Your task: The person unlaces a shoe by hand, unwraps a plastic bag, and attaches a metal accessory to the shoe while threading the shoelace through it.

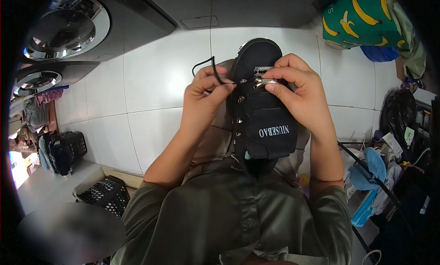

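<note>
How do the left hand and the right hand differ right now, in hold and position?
The left hand pinches a black lace, while the right hand has its thumb and fingers on a shiny metal piece. The left hand is at one long edge of the black shoe; the right hand reaches over the shoe from the opposite side. Both are bare, with bent fingers.

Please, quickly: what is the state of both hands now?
Left hand: closed, pinching a black lace.
Right hand: closed on a shiny metal piece over the black shoe.
</note>
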`<control>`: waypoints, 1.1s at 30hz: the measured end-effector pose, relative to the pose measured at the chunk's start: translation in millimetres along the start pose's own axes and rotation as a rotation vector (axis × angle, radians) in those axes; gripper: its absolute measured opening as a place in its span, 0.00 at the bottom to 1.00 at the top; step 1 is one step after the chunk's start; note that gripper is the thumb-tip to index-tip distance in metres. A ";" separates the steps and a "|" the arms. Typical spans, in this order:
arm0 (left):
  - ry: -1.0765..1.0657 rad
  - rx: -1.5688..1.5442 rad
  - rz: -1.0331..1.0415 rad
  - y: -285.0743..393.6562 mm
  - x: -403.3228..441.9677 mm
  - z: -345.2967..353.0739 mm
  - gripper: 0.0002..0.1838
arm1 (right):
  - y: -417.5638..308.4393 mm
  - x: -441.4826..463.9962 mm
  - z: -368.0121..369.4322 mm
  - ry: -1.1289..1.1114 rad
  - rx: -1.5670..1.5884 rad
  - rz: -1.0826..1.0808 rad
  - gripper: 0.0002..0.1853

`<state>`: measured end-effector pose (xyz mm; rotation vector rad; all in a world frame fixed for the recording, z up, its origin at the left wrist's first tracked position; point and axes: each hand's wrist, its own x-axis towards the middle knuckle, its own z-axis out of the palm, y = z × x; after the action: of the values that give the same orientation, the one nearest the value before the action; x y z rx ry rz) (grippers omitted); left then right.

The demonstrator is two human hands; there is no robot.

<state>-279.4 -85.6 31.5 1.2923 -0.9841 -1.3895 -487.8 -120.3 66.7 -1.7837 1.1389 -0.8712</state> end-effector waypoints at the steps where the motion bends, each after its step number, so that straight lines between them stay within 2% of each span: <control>1: 0.049 0.090 0.039 1.3 -1.4 -1.3 0.03 | -2.6 0.3 -0.1 -0.006 0.011 0.027 0.09; 5: 0.056 0.191 0.048 5.0 -11.2 -3.9 0.05 | -10.4 0.9 2.3 -0.008 -0.085 0.000 0.08; 8: -0.017 0.297 0.060 6.5 -17.3 12.7 0.05 | -12.9 1.3 4.4 0.001 -0.133 -0.004 0.08; 10: -0.038 0.071 -0.044 -0.1 -17.3 18.7 0.06 | -15.7 2.4 4.0 -0.003 -0.153 -0.004 0.07; 15: -0.061 -0.110 -0.128 -2.3 -16.8 24.8 0.09 | -16.1 3.3 2.6 -0.008 -0.172 -0.010 0.07; 18: 0.001 -0.242 -0.243 5.9 -18.5 28.1 0.07 | -17.1 4.1 1.9 -0.011 -0.174 -0.005 0.08; 26: -0.362 -0.577 -0.708 13.9 4.5 7.7 0.12 | -22.4 8.2 -1.6 -0.028 -0.118 0.051 0.06; 29: -0.398 -0.513 -0.692 15.7 9.2 5.6 0.13 | -23.5 10.6 -3.1 -0.062 -0.151 0.020 0.06; 33: -0.451 -0.579 -0.687 5.8 10.7 -4.2 0.14 | -23.2 11.9 -2.4 -0.074 -0.114 0.032 0.06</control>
<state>-274.3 -97.0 34.3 0.9069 -0.3329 -2.3539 -477.5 -126.3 90.1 -1.8686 1.1865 -0.7281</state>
